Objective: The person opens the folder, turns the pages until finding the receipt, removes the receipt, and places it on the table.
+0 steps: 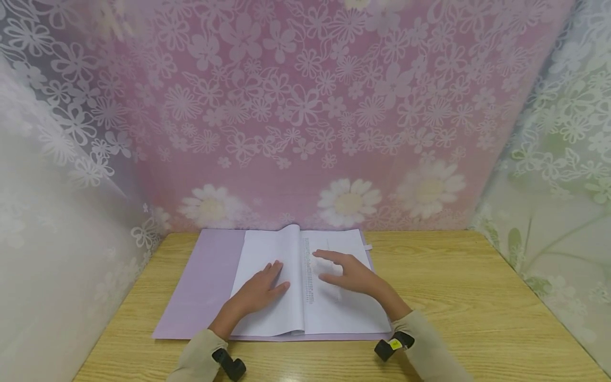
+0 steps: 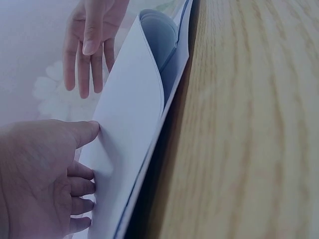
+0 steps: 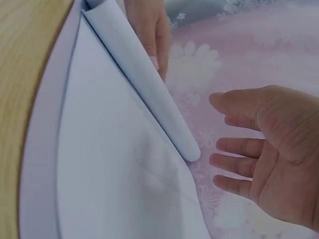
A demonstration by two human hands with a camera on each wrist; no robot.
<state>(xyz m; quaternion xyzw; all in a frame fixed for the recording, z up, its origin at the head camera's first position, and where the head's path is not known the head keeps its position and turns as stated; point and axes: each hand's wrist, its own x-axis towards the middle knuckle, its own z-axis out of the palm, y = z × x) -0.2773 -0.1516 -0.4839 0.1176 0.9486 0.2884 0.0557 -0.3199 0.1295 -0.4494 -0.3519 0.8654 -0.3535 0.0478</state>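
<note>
A book (image 1: 346, 313) with white pages and a lilac cover (image 1: 207, 286) lies spread on the table. My left hand (image 1: 258, 292) rests on the left-hand page, fingers extended; in the left wrist view that hand (image 2: 45, 174) touches the white sheets with its fingertips. Near the spine the left-hand pages bulge into a rounded fold (image 3: 144, 79). My right hand (image 1: 353, 273) hovers over the right-hand page, holding nothing. Its fingers are spread apart in the right wrist view, and a soft shadow falls on the page. Small printed lines (image 1: 307, 276) run beside the fold; I cannot read them.
The wooden table (image 1: 453, 297) extends on both sides of the book. A pink flowered backdrop (image 1: 296, 159) stands behind it, with pale flowered panels (image 1: 563, 212) at the sides. A small white tab (image 1: 367, 247) sticks out at the book's right edge.
</note>
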